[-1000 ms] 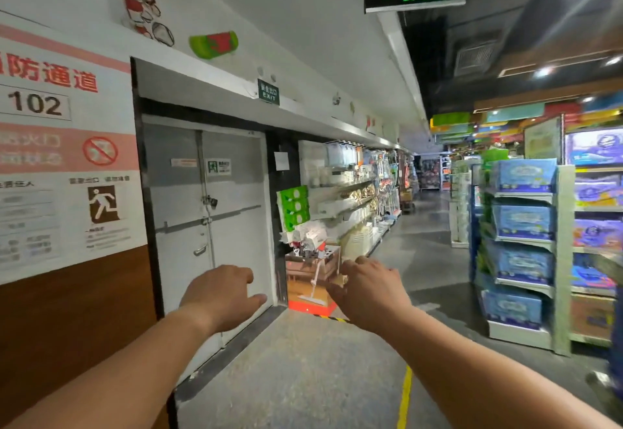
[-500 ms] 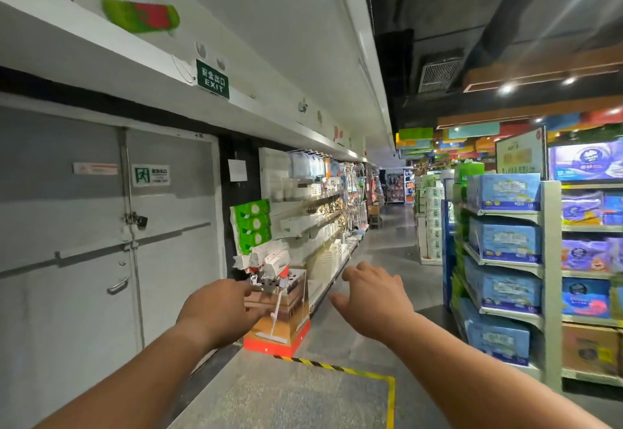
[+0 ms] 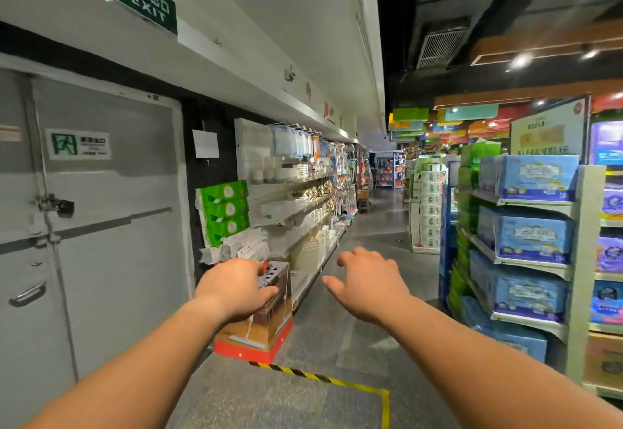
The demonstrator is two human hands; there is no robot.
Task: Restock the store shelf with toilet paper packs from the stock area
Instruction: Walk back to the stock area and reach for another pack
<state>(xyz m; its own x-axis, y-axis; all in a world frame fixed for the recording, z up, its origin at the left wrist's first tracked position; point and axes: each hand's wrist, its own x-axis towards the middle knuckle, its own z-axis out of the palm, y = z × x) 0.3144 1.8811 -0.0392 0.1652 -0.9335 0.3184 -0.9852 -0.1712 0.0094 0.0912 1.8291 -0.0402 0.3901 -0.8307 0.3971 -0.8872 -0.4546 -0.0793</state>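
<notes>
Both bare arms reached forward into a shop aisle, and neither hand carried anything. The left hand (image 3: 234,288) hung palm down with its fingers loosely bent, in front of a brown cardboard display stand with a red base (image 3: 266,324) that stood on the grey stone floor (image 3: 364,280) at the near end of the left-hand shelving. The right hand (image 3: 369,285) was also palm down, fingers relaxed and slightly spread, thumb out to the left, over the open aisle. The two hands were apart, with floor showing between them. Blue plastic-wrapped paper packs (image 3: 534,177) lay stacked on the tiers of a white shelf unit (image 3: 585,260) on the right, near the right arm but not touched. Farther down the aisle stood a tall stack of white-and-green paper packs (image 3: 426,206). On the left, green-and-white packs (image 3: 224,209) were piled against the end of the long white wall shelving (image 3: 303,206). A grey double metal door (image 3: 101,212) with a padlock filled the near left, under a green exit sign (image 3: 145,5). A yellow-and-black hazard tape line (image 3: 323,378) crossed the floor just ahead of the arms.
</notes>
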